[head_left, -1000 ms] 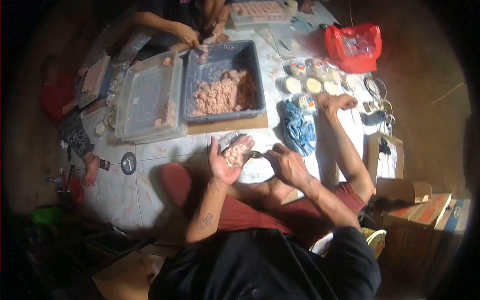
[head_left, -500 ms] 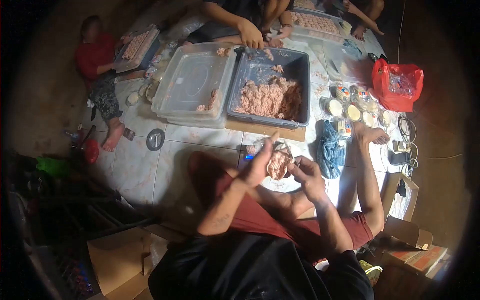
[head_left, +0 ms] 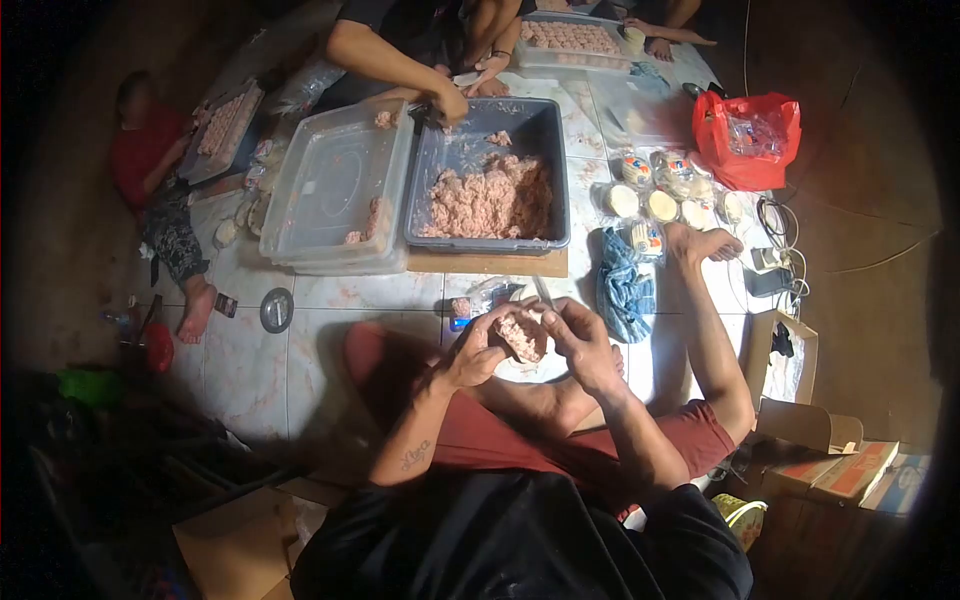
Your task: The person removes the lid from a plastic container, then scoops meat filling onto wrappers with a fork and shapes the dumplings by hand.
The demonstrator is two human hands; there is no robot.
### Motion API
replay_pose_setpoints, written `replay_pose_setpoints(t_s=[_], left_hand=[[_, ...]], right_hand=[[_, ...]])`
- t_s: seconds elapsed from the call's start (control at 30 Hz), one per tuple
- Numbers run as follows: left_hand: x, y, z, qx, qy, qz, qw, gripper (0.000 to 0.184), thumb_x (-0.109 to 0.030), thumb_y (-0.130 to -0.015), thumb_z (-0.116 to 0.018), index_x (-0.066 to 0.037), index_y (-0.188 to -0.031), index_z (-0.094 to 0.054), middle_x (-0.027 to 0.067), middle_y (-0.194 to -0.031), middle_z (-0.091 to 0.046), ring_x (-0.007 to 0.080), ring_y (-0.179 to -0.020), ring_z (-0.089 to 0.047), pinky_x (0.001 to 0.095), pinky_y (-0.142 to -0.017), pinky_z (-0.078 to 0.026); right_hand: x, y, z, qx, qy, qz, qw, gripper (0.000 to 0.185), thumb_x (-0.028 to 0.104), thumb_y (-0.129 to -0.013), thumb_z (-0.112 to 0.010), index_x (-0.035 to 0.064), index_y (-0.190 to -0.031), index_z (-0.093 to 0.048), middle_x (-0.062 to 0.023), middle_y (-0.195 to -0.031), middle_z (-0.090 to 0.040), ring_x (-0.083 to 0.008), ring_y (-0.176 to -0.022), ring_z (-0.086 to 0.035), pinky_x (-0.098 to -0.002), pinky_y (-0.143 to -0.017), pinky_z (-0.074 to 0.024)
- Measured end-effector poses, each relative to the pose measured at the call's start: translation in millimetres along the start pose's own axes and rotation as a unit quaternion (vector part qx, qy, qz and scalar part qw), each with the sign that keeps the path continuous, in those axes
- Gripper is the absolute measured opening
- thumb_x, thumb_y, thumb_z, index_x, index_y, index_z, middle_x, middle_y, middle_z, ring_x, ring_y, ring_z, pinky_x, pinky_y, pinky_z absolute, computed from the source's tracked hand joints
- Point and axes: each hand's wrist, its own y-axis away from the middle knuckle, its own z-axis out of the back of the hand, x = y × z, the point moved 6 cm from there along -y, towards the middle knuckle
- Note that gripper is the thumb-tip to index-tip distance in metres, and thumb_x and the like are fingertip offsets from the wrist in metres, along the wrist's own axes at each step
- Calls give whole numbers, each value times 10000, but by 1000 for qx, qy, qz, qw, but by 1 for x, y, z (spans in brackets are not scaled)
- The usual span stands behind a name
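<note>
Between my two hands is a round dumpling wrapper with minced meat [head_left: 522, 337] lying in it, folded up at its sides. My left hand [head_left: 474, 352] is closed around its left side, fingers curled under. My right hand [head_left: 582, 345] pinches the wrapper's right edge. From that hand a thin, flat metal blade [head_left: 542, 290] points up and away; its handle is hidden by the fingers. Below the hands lies a white round plate [head_left: 530, 371]. Close to my left hand a small meat lump [head_left: 460, 306] sits by a blue-lit device.
Ahead stands a grey tub [head_left: 487, 243] of minced meat, beside a clear plastic bin [head_left: 325, 190] with meat scraps. A co-worker's hand [head_left: 449, 104] reaches into the tub. Wrapper stacks [head_left: 662, 206], a blue cloth [head_left: 624, 285] and a red bag [head_left: 745, 165] are at right.
My left hand has gone from fingers stretched upright to curled around the wrapper. My right hand has come closer to it. The view has shifted, and the co-worker's hand has moved at the tub.
</note>
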Motion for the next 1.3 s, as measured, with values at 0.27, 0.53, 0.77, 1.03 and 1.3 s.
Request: replay_pose_setpoints(t_s=[0.27,0.53,0.77,1.03,1.3], left_hand=[[-44,-22,-10,-83,-426,-26,900,736,69,-756,-579,16,-1473,-423,167,-1267,-587,278,-1156,-589,378,-989,-482],[-15,-34,-16,39,-368,46,928,202,-143,-928,-678,-56,-1108,-650,154,-1099,-681,350,-1011,-645,430,-891,-525],[-47,-38,-15,-102,-519,-227,818,335,-120,-720,-883,-48,-971,-674,92,-904,-688,238,-806,-682,355,-732,-553],[-21,-38,-7,-161,-429,-59,887,486,-265,-672,-930,-47,-966,-610,117,-860,-624,322,-781,-653,390,-691,-522],[-5,-22,16,-181,-240,40,953,531,-294,-669,-952,-26,-935,-578,42,-746,-570,184,-708,-588,335,-684,-515]], right_hand=[[-2,3,2,2,-44,-72,996,268,241,-986,-680,-3,-1070,-606,-24,-862,-648,-69,-806,-588,-220,-693,-474],[38,-19,0,81,130,74,985,387,183,-930,-743,-75,-1198,-637,-86,-1005,-691,-108,-849,-625,-289,-754,-536],[-29,-8,50,-106,27,56,992,219,192,-1019,-597,14,-1124,-668,27,-833,-605,-50,-756,-526,-213,-694,-425],[-48,34,13,-59,88,67,992,167,168,-985,-639,48,-1094,-681,-49,-801,-631,-135,-691,-576,-276,-649,-441],[-64,23,58,-57,112,17,992,148,106,-998,-602,14,-1048,-706,-6,-818,-607,-123,-775,-568,-267,-726,-450]])
